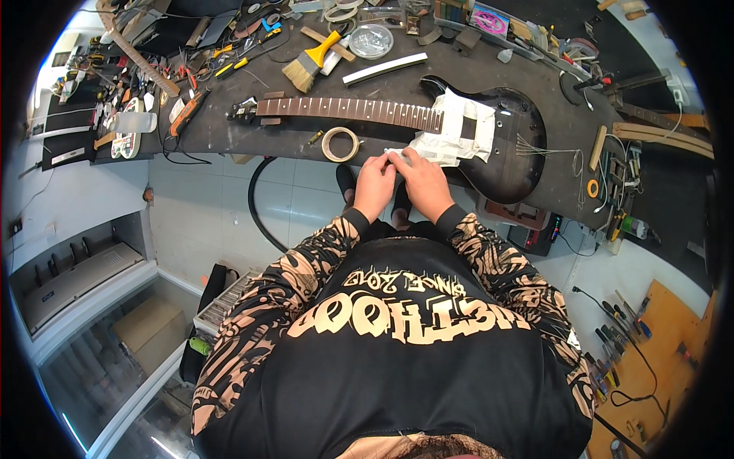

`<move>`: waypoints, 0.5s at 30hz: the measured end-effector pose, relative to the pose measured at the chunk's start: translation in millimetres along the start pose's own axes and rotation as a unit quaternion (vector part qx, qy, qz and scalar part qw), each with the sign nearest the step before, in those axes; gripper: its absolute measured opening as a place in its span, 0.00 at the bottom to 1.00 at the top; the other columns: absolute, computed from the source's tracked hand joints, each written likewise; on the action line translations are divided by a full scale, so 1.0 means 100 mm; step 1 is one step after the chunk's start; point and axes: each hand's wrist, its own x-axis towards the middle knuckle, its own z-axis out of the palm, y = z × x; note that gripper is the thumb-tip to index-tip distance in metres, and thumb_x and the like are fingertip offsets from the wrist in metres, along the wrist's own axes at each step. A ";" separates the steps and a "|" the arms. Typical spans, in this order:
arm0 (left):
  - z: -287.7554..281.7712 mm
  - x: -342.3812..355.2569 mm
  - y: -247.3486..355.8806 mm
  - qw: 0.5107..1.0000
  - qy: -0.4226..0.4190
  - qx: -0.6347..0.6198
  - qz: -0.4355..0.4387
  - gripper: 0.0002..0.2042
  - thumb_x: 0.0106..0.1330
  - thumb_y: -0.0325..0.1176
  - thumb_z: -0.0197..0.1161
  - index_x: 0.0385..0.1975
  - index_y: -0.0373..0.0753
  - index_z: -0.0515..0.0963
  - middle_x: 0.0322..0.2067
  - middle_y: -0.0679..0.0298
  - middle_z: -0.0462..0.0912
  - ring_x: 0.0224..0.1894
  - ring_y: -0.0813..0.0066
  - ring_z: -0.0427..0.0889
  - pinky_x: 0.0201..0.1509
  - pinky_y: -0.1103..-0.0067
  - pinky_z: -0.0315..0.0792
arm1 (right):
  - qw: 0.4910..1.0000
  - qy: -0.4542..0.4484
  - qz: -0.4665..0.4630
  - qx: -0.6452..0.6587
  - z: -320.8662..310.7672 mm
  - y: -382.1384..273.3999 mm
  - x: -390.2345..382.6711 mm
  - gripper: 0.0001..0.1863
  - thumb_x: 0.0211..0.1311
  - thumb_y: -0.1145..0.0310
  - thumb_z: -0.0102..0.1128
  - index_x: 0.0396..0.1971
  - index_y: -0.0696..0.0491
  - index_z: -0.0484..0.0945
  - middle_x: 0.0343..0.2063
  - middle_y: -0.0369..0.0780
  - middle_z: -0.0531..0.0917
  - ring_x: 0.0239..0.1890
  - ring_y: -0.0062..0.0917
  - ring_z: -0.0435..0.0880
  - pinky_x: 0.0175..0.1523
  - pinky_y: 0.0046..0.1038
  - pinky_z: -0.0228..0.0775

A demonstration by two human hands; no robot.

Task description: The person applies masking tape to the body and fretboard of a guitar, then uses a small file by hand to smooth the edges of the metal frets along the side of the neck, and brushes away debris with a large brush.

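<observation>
My left hand (pixel 375 190) and my right hand (pixel 423 186) meet at the bench's near edge, fingertips pinched together around a small white piece (pixel 392 152). It looks like tape or paper; the fingers hide most of it. Just beyond lies an electric guitar (pixel 520 126) with a dark, glossy body, its neck (pixel 348 109) pointing left. White masking paper (pixel 466 122) covers the body around the neck's end, and a loose flap reaches toward my right hand. A roll of masking tape (pixel 326 144) lies left of my hands, below the neck.
A wide brush (pixel 304 70), a white bar (pixel 384 69) and a clear round container (pixel 371 41) lie beyond the neck. Thin loose wires (pixel 547 148) cross the guitar's right side. An orange-handled tool (pixel 186 115) rests at the left. Tools hang at lower right (pixel 612 336).
</observation>
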 end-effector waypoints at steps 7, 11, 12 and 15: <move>-0.23 0.34 -0.08 0.993 -0.055 0.086 0.055 0.12 0.76 0.30 0.62 0.48 0.29 0.89 0.44 0.41 0.91 0.49 0.42 0.91 0.54 0.61 0.82 | 0.998 -0.054 0.036 -0.009 0.00 -0.04 0.28 0.31 0.61 0.74 0.66 0.67 0.45 0.79 0.55 0.43 0.81 0.45 0.41 0.90 0.46 0.46 0.80; -0.23 0.20 -0.07 0.997 0.023 0.008 0.069 0.12 0.74 0.29 0.60 0.47 0.30 0.88 0.45 0.41 0.91 0.49 0.40 0.90 0.54 0.59 0.82 | 0.995 -0.091 0.017 -0.023 0.00 -0.08 0.53 0.19 0.62 0.70 0.68 0.54 0.45 0.80 0.49 0.43 0.81 0.43 0.43 0.90 0.43 0.49 0.82; -0.28 0.18 -0.06 0.997 -0.013 0.004 0.079 0.12 0.72 0.29 0.60 0.46 0.30 0.88 0.45 0.40 0.90 0.49 0.40 0.89 0.54 0.58 0.82 | 0.996 -0.085 0.002 -0.004 -0.01 -0.10 0.59 0.15 0.62 0.69 0.68 0.49 0.46 0.80 0.48 0.44 0.82 0.43 0.45 0.90 0.42 0.49 0.83; -0.36 0.14 -0.04 0.997 -0.038 0.028 0.056 0.12 0.66 0.30 0.61 0.40 0.31 0.88 0.40 0.40 0.90 0.47 0.38 0.89 0.53 0.54 0.82 | 0.997 -0.058 -0.058 0.009 0.08 -0.05 0.66 0.10 0.62 0.70 0.67 0.43 0.51 0.82 0.46 0.47 0.84 0.45 0.48 0.88 0.46 0.50 0.80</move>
